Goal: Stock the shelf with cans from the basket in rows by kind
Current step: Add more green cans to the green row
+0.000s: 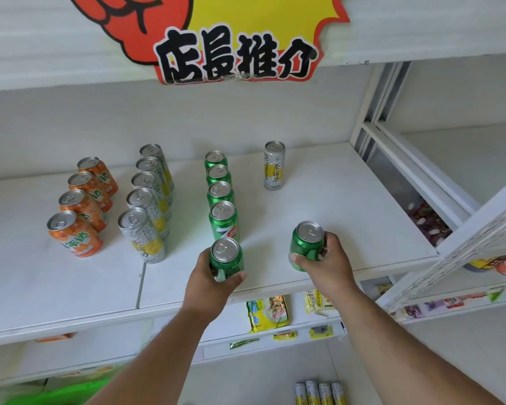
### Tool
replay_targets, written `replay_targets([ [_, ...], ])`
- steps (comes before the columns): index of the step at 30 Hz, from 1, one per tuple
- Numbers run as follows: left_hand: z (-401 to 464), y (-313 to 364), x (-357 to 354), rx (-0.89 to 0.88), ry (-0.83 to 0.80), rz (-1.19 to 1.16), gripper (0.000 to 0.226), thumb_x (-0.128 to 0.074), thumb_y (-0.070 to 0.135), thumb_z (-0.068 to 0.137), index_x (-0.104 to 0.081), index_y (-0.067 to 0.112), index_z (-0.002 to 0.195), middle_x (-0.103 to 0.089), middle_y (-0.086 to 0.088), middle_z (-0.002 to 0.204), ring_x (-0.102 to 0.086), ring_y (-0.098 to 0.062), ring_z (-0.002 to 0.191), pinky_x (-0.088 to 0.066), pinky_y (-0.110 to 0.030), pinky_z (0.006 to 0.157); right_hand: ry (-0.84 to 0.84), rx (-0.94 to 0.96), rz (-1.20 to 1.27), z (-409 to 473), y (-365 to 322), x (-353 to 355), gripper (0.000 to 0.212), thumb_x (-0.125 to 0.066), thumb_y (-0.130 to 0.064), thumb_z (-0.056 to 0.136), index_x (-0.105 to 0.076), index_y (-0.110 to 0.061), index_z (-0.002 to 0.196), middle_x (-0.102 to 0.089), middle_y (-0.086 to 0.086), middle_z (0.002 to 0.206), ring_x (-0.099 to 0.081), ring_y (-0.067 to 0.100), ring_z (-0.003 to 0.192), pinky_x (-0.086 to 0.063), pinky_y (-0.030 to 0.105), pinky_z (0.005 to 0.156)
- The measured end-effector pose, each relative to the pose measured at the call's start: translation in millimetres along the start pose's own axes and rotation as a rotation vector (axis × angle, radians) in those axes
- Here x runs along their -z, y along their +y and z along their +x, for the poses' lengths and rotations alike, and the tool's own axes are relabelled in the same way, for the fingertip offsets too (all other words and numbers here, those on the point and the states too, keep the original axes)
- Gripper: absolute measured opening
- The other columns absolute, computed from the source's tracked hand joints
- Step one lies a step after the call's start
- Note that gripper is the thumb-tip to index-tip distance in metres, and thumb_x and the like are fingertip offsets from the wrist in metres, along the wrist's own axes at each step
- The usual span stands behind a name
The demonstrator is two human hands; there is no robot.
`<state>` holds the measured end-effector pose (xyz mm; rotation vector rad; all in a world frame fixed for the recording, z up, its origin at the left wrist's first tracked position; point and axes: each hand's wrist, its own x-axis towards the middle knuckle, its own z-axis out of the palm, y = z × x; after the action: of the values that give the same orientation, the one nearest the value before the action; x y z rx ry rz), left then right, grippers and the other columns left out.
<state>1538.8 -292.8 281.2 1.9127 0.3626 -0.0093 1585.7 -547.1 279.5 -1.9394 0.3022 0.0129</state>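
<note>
Your left hand (214, 283) and right hand (330, 263) each grip a green can (226, 258) near the shelf's (348, 217) front edge; set carelessly, one could topple off.

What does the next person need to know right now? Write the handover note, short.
Left hand grips a green can at the front of the green row.
Right hand grips a second green can, right of that row.
On the shelf: four orange cans, five silver-yellow cans, four green standing free, one stray silver-yellow can at the back.
Left: set both green cans, move the stray. Basket not in view.
</note>
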Motion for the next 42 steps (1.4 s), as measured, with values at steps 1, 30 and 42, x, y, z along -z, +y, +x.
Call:
replay_targets([
  [1, 0, 0, 0, 0.004, -0.002, 0.002, 0.073, -0.091, 0.034, 0.068, -0.05, 0.034, 0.129, -0.066, 0.018, 0.115, -0.062, -0.006, 0.109, -0.048, -0.024, 0.089, 0.001, -0.003, -0.001, 0, 1, 0, 0.066, -0.092, -0.028, 0.07, -0.053, -0.034, 0.123, -0.066, -0.017, 0.113, -0.066, 0.015, 0.106, -0.056, 0.04, 0.093],
  [30, -34, 14, 15, 0.014, 0.093, -0.052, 0.057, -0.05, -0.005, 0.092, -0.044, 0.015, 0.146, -0.055, 0.005, 0.138, -0.052, -0.009, 0.128, -0.039, -0.01, 0.09, -0.428, -0.034, -0.001, -78, -50, -81, 0.049, -0.05, -0.005, 0.094, -0.054, -0.043, 0.125, -0.059, -0.024, 0.128, -0.055, -0.005, 0.117, -0.043, 0.025, 0.099],
  [42, -32, 12, 9, -0.014, -0.086, -0.061, 0.078, -0.041, -0.012, 0.085, -0.04, 0.034, 0.147, -0.052, 0.025, 0.137, -0.046, 0.013, 0.126, -0.035, 0.005, 0.087, -0.422, -0.028, 0.013, -83, -51, -92, 0.05, -0.046, -0.02, 0.08, -0.057, -0.052, 0.117, -0.07, -0.02, 0.114, -0.064, 0.011, 0.107, -0.05, 0.036, 0.095],
])
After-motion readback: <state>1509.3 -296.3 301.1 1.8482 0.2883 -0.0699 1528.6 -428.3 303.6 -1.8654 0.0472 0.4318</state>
